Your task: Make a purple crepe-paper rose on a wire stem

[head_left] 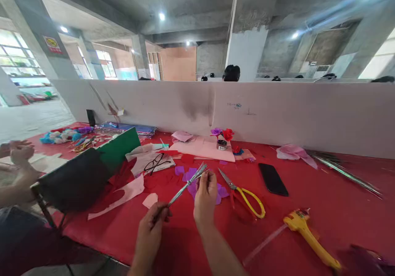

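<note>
A bundle of thin, silvery-green wires point(185, 186) slants up to the right above the red tabletop, bound partway up and fanned out at its top. Its lower end is closed in the fingers of my left hand point(151, 226). Near the fanned tips, my right hand point(205, 191) is pinched; whether it grips one wire or several cannot be made out. Purple paper pieces point(193, 189) lie beneath the bundle. Just right of my right hand rest scissors with yellow handles point(251, 202), blades pointing up and left.
A black phone point(273, 179) and a yellow glue gun point(311, 237) lie to the right. Pink scraps point(132, 191) and black glasses point(156, 163) are on the left, near a green and black divider point(120, 150). Beyond it shows another person's arm point(18, 173). Paper flowers point(227, 134) stand behind.
</note>
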`<act>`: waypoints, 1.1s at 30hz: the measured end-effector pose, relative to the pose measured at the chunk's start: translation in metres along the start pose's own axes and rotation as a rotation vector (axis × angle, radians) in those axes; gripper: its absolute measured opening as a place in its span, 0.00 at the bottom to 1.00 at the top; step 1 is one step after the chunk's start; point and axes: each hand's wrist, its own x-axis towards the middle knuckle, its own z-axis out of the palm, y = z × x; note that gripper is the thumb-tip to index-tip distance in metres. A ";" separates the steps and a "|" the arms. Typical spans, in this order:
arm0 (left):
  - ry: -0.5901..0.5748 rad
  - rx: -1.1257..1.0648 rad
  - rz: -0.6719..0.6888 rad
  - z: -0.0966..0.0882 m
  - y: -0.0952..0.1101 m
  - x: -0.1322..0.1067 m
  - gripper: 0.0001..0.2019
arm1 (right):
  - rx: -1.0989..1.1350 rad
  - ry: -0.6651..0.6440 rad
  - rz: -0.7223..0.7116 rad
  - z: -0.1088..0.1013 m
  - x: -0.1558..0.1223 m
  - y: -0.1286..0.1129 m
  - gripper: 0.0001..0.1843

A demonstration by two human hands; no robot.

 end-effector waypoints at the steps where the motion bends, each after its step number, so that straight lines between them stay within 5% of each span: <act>1: -0.005 -0.003 -0.003 0.000 0.000 -0.001 0.12 | 0.012 0.014 -0.006 0.000 0.000 -0.001 0.15; 6: -0.002 0.002 -0.014 -0.001 0.004 -0.002 0.13 | 0.027 0.019 -0.046 0.000 -0.001 -0.006 0.15; 16: 0.001 0.033 -0.024 -0.012 0.006 0.000 0.12 | 0.006 -0.218 -0.041 -0.009 -0.010 -0.021 0.09; 24: -0.027 0.109 0.026 -0.015 0.002 -0.001 0.12 | 0.202 0.021 0.035 -0.016 0.009 -0.025 0.15; 33: 0.107 0.229 0.030 -0.048 -0.018 -0.002 0.11 | 0.185 0.168 -0.166 -0.050 0.047 -0.052 0.16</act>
